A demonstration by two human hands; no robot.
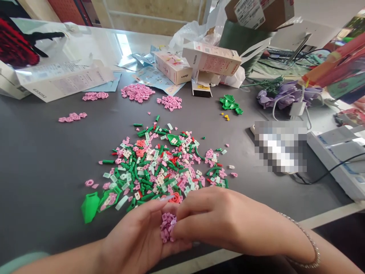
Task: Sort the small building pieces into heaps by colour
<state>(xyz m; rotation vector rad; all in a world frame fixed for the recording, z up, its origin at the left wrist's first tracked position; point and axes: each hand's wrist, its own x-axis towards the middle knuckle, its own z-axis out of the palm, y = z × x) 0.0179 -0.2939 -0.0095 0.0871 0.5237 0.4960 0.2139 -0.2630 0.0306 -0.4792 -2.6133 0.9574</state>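
Several mauve pieces [168, 227] are lying in the left hand [145, 236], palm up and loosely cupped, likely to stop spilling; the right hand [219, 219] is reaching in, whether pinching one cannot be told. They are looking small, blocky and clumped. Beyond a mixed heap [146, 173], pink piles [137, 93] are sitting apart, presumably sorted.

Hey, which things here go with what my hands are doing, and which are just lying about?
Likely part of it:
purplish pieces in your left hand, right hand at them
mixed pile
separate pink heaps
separate green heap

Probably just lying about:
purple flowers
white charger
plastic bag
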